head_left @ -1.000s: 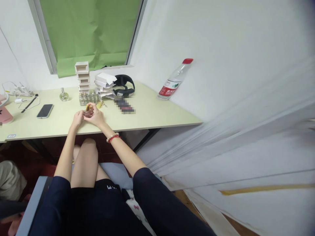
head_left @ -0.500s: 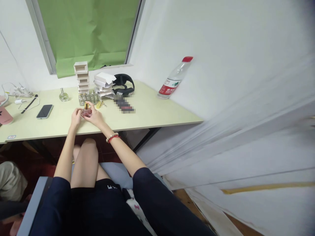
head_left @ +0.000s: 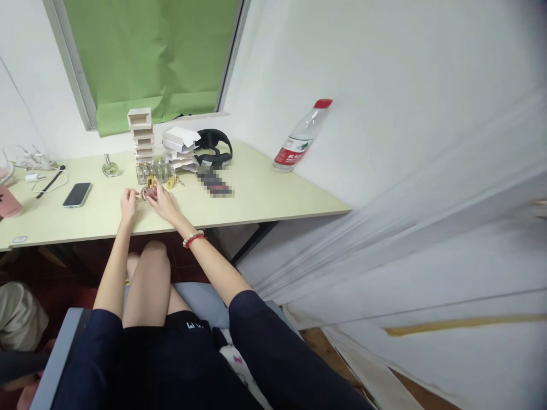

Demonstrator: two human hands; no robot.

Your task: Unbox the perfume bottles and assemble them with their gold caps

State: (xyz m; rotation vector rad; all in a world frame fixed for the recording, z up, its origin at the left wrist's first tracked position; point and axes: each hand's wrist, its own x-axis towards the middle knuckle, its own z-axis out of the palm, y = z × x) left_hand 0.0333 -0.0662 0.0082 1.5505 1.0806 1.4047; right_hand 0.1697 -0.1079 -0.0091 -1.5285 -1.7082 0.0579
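Observation:
A small round perfume bottle with pink contents and a gold collar at its top stands over the table in front of me. My right hand has its fingers around the bottle's right side. To the left of it is my left hand, slightly apart from the glass, with its fingers curled in a pinch; whatever they hold, if anything, is too small to make out. Just behind are several clear glass bottles in a group. Small gold pieces lie to the right of the perfume bottle.
White open boxes are stacked at the back, beside folded white cartons and a black headset. A phone and another perfume bottle are at left. A red-capped water bottle stands by the right wall.
My left hand has come away from the perfume bottle, a little to the left. The right hand keeps its hold, its fingers slightly shifted.

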